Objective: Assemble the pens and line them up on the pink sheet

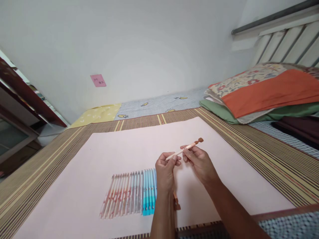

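Note:
Between my two hands a pale pink pen [190,145] with a brown shaped end is held up at a slant over the white sheet. My left hand [167,167] pinches its thin lower-left end. Around its middle, close to the brown end, the fingers of my right hand [199,162] are closed. Below and left lies a row of pens side by side: several pink-and-clear pens [118,196], greyish ones [135,192] and blue ones [149,192]. Partly hidden behind my left forearm is another brown-ended pen [177,203] on the sheet.
The large pale sheet [74,179] lies on a striped mat [251,159]. Folded bedding in orange and green [269,93] is stacked at the right, near a white radiator [286,43]. A pink note [98,80] is stuck to the wall behind.

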